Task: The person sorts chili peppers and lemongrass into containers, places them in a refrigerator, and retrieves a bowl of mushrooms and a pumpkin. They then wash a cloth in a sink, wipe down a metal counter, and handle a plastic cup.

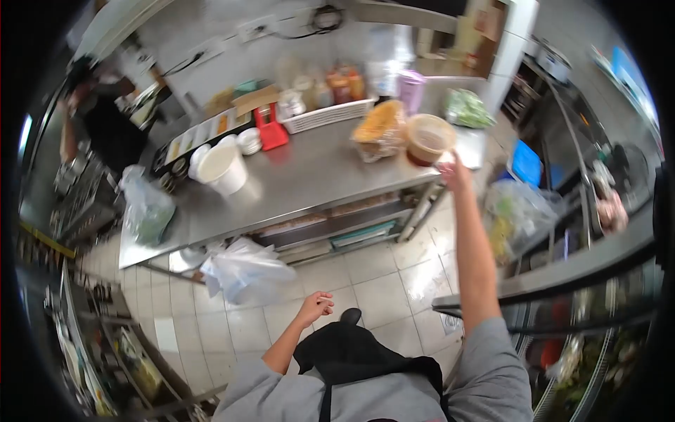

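Observation:
My right hand is stretched out to the right end of the steel table. Its blurred fingers press against the lower right side of a round clear tub with brown liquid inside, and appear to grip it. Left of the tub is a plastic-wrapped orange-yellow package. A bag of green leaves lies behind it to the right, and a lilac container stands behind. Low before my body, over the floor, my left hand hangs with loosely bent, parted fingers and nothing visible in it.
A white bucket, a red scoop-like item and a white basket of bottles stand on the table. Plastic bags hang at its left end. A person stands far left. An open fridge door juts in at right.

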A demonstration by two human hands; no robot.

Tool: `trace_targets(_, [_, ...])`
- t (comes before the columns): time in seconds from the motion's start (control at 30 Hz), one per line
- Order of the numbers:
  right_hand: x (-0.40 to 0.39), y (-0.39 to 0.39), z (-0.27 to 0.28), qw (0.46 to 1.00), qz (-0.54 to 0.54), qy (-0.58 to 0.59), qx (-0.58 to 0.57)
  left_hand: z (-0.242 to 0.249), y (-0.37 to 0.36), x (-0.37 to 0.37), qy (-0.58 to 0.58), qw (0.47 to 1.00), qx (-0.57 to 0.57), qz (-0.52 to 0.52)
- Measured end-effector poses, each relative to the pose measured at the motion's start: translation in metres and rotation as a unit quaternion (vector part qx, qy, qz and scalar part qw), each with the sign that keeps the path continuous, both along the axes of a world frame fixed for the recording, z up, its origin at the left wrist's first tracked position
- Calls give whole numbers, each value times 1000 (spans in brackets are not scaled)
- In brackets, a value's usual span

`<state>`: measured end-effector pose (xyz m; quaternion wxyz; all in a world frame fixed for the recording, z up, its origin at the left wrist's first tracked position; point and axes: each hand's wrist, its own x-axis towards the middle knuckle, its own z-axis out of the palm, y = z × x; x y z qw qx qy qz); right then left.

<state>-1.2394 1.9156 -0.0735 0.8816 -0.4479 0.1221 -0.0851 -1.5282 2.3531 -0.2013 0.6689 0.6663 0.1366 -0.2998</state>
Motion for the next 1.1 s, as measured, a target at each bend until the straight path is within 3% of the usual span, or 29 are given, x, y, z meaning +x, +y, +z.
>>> trace_targets(0.03, [11, 12, 22, 997, -46, 60, 19, 1, 16, 0, 2, 999, -2, 32])
trace_targets(0.07, [29, -1, 15, 995, 39, 90, 32, 1, 34, -1, -7, 999, 22, 37])
trace_targets(0.1, [40, -3, 7, 993, 11, 76, 92, 1, 51, -6, -13, 998, 47, 46])
trace_targets(0.17, [63, -15, -6, 969, -27, 156, 188, 0, 77, -16, -4, 992, 79, 100])
trace_targets(0.2, [65, -21, -6, 976, 19, 142, 163, -2, 88, -18, -1, 988, 107, 108])
trace_targets(0.27, [59, -13, 4, 982, -58, 166, 63, -9, 101, -24, 0, 986, 111, 121])
trace_targets(0.4, [64, -13, 14, 961, -61, 240, 124, -18, 101, -13, -37, 987, 89, 126])
trace_targets(0.53, [55, -12, 18, 969, -65, 236, -8, -4, 82, 2, -46, 992, 85, 83])
trace_targets(0.6, [50, -14, 6, 971, -78, 226, 12, -3, 76, 5, -96, 990, 89, 49])
trace_targets(0.63, [36, -21, -7, 988, -29, 150, 12, -6, 75, 4, -95, 992, 88, 11])
trace_targets(0.67, [24, -23, -6, 983, -11, 182, 12, -12, 76, 7, -94, 993, 68, 34])
trace_targets(0.7, [4, -7, -3, 988, -50, 142, -45, -18, 76, 11, -90, 993, 49, 51])
trace_targets(0.73, [-10, 6, 2, 976, -88, 170, -100, -17, 74, 11, -89, 995, 50, -6])
trace_targets(0.77, [-34, 1, -17, 991, -60, 66, -101, -12, 71, 12, -88, 994, 62, 3])
trace_targets(0.8, [-62, 23, 11, 973, -79, 160, -143, -11, 67, 15, -88, 993, 74, 17])
trace_targets(0.87, [-112, 51, 14, 957, -114, 141, -225, -13, 58, 20, -80, 993, 82, -38])
trace_targets(1.0, [-239, 92, 14, 971, -86, 208, -81, -22, 30, 43, -105, 985, 90, -104])
trace_targets(1.07, [-301, 82, -29, 967, 1, 250, 42, -21, 8, 52, -102, 982, 88, -131])
trace_targets(1.1, [-332, 81, -40, 956, 13, 291, 25, -20, -8, 57, -103, 982, 85, -131])
